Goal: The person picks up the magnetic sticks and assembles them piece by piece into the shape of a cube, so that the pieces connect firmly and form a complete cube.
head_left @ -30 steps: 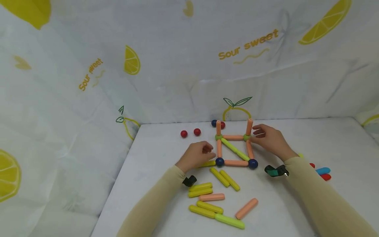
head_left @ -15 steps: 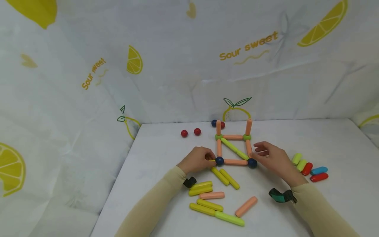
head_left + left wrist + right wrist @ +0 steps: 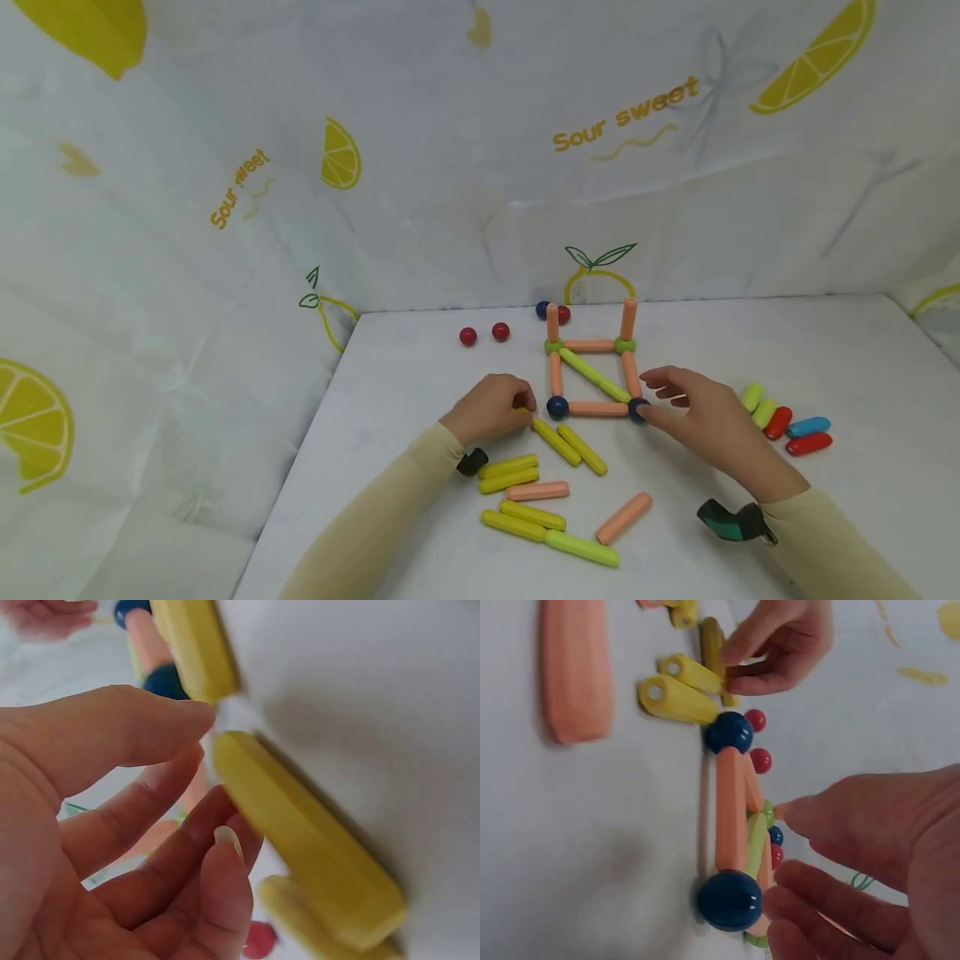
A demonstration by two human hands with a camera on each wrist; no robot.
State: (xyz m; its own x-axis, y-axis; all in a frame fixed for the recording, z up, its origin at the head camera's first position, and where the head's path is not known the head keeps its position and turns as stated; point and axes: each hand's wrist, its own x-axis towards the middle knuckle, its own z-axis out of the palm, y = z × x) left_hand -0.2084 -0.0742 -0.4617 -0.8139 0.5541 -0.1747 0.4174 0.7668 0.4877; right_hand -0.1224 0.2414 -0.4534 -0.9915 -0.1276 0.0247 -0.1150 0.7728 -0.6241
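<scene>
A: What do we meet first, coming from the left edge of the white surface?

B: Near its far edge we see two red balls. In front of them is the left hand, with bent fingers.

A: Does it hold something?

B: We cannot tell. Thumb and index finger are close together, and a yellow stick lies just beside the fingertips, but we do not see surely whether it is gripped.

A: And closer to us?

B: There we find a yellow pair, a peach stick, and below it other yellow sticks with a lime stick.

A: Where is the frame?

B: About midway between the left and right edges, nearer to the far edge. Its near corners have blue balls, its far corners green balls. A lime diagonal crosses it, and two peach uprights stand on the green balls.

A: And the right hand?

B: Its thumb and fingers are apart, around the near right corner; whether they touch the ball, we cannot tell. Further right, toward the right edge, we see short sticks in lime, red and blue.
</scene>
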